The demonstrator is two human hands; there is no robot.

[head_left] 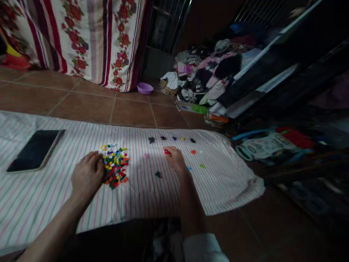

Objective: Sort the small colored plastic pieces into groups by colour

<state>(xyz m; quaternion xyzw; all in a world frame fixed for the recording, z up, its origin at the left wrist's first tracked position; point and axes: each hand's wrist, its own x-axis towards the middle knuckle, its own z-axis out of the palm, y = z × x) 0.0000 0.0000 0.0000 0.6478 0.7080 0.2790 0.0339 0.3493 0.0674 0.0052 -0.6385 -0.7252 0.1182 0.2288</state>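
Observation:
A loose pile of small coloured pieces (116,163), mixed red, yellow, green, white and orange, lies on a striped cloth (141,196). My left hand (88,171) rests against the pile's left edge with its fingers curled; whatever they hold, if anything, is hidden. Farther right, my right hand (174,158) is closed, with small red pieces (167,151) at its fingertips, low over the cloth. Around it lie little same-coloured groups: pink (146,155), dark green (158,174), orange (193,152), lime green (202,166) and blue (189,168). A row of dark pieces (163,138) and a yellow one (183,138) runs behind.
A dark-screened tablet or phone (35,150) lies on the cloth at the left. Beyond the cloth are brown floor tiles (89,107), a purple basin (145,88) and a floral curtain (92,40). A heap of clothes (209,72) stands at the back right.

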